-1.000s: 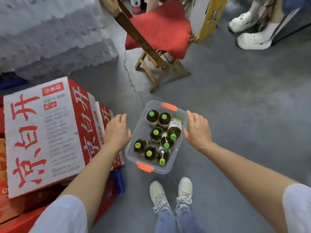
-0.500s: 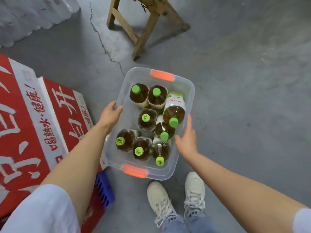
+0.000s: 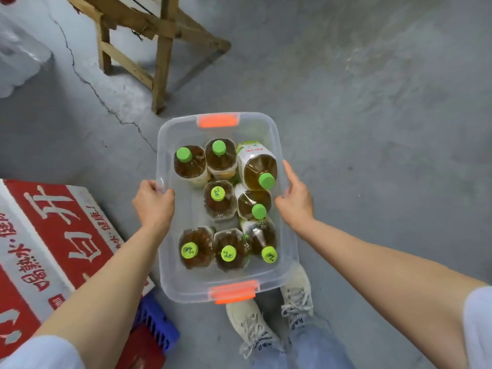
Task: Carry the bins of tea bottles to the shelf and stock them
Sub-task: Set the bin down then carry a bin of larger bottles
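Observation:
A clear plastic bin (image 3: 287,251) with orange latches at its near and far ends hangs above the grey floor in front of me. Inside stand several tea bottles (image 3: 221,201) with green caps; the ones on the right lean over. My left hand (image 3: 153,205) grips the bin's left rim with the thumb over the edge. On the right rim my right hand (image 3: 294,197) holds the bin, fingers wrapped under the lip.
Red-and-white cartons (image 3: 48,243) are stacked at the left, over a blue crate (image 3: 157,324). A wooden stool's legs (image 3: 159,57) stand ahead on the cracked concrete floor. White wrapped packs (image 3: 18,57) lie at the far left. My shoes (image 3: 269,323) are below the bin.
Both hands closed onto the bin's side rims and lifted it off the floor toward me. The view tilted further down.

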Action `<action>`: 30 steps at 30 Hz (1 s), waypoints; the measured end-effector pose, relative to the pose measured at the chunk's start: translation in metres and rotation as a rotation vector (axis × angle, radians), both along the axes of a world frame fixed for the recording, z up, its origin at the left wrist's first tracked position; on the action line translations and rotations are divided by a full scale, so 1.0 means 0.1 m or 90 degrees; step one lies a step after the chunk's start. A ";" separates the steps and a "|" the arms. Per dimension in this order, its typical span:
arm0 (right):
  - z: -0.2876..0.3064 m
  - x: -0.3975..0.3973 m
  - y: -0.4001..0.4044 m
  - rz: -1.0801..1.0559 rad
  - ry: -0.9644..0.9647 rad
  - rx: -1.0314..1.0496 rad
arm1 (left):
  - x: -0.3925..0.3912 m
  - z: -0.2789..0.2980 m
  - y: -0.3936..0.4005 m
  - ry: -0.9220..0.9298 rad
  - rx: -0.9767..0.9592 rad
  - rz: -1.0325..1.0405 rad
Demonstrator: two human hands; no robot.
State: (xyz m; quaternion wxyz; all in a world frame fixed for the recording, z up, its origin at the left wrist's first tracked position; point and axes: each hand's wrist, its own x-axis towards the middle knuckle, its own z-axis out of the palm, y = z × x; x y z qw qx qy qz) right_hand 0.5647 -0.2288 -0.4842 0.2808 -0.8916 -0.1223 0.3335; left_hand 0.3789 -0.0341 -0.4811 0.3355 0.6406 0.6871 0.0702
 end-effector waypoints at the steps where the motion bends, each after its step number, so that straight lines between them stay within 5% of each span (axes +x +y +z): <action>1: 0.12 0.08 -0.08 -0.011 -0.005 -0.002 | 0.09 0.10 -0.08 0.000 0.002 -0.005; 16: 2.12 0.70 -2.20 -0.411 -0.146 0.107 | 2.05 2.23 -1.39 -0.102 0.021 -0.436; 30: 3.42 0.45 -4.72 -0.817 -0.264 0.094 | 3.37 3.60 -4.09 -0.153 0.003 -0.789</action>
